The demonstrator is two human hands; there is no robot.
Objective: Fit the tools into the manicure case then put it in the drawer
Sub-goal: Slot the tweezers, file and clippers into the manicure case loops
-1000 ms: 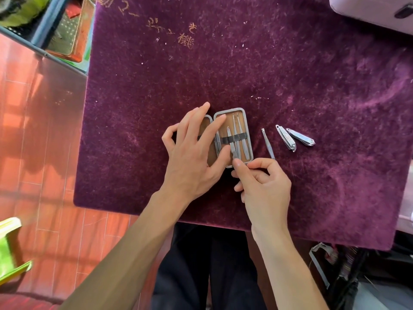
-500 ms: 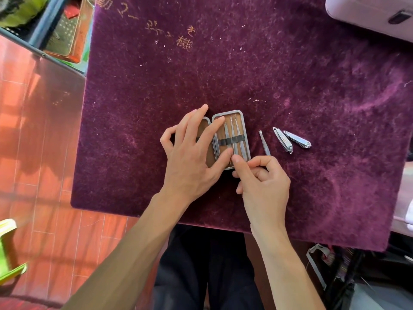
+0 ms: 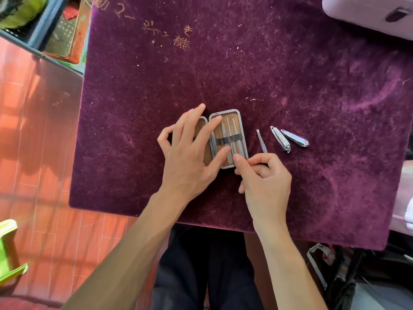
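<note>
A small manicure case lies open on the purple velvet table top, tan inside with a black elastic band across it. Several thin metal tools sit under the band in the right half. My left hand lies flat over the case's left half, fingers spread, thumb on the right half. My right hand is at the case's near right corner, thumb tip pressing the end of a tool. A thin metal pusher and two nail clippers lie loose to the right.
A pale pink box sits at the far right corner of the table. Left of the table is red tiled floor with a green stool and a crate. Cluttered items lie below the table's right edge.
My right thumb has slid up against the lower end of a tool in the case. My left hand has stayed on the case. The loose tools have not moved.
</note>
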